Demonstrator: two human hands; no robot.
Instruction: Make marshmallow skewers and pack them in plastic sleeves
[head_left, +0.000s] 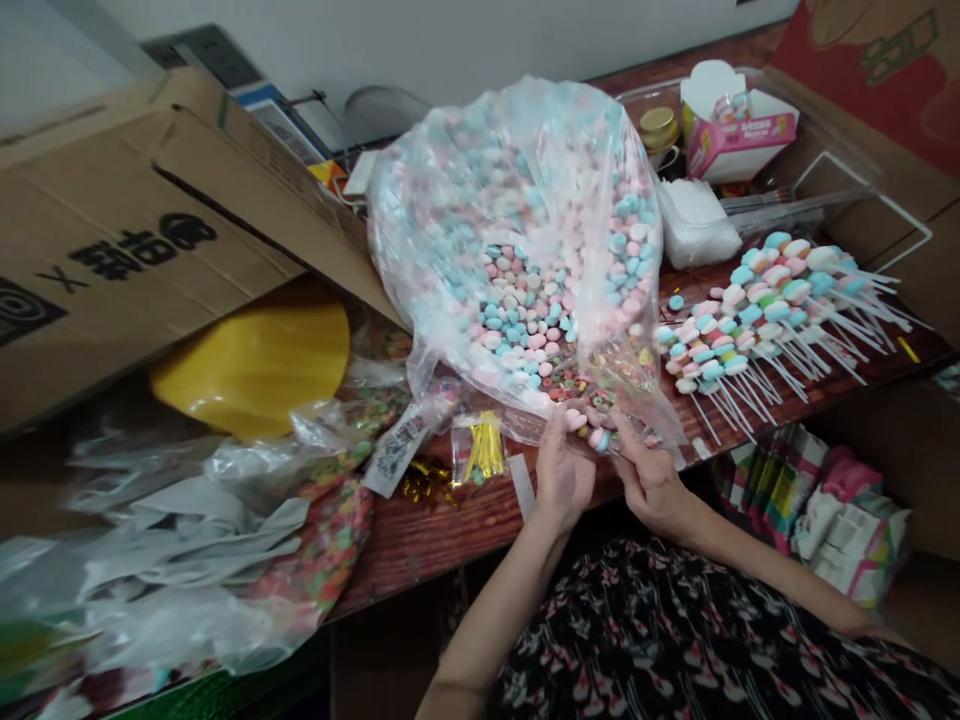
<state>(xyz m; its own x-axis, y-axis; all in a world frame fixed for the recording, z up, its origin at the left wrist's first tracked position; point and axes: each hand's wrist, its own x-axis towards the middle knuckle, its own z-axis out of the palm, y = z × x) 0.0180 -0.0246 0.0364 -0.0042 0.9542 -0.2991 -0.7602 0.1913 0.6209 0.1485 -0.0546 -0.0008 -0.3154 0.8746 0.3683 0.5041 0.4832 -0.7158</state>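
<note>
Both hands meet at the front edge of a large clear plastic bag (525,150) filled with small pink, blue and white marshmallows (517,310). Small colourful ring-shaped candies (566,385) lie at the bag's near side. My left hand (562,475) is closed, its fingertips pinching a pink marshmallow (576,419). Close beside it, my right hand (654,482) has thumb and forefinger drawn together near a blue-and-pink marshmallow (599,440); what lies between those fingers is too small to tell. To the right rests a pile of marshmallow skewers (772,310) on white sticks.
A cardboard box (135,220) and yellow bowl-like object (262,360) stand left, beside crumpled plastic bags (187,540). Gold twist ties (486,448) lie near the table edge (435,535). Behind the skewers are a clear tray (832,190), a pink carton (742,140) and a gold-lidded jar (658,128).
</note>
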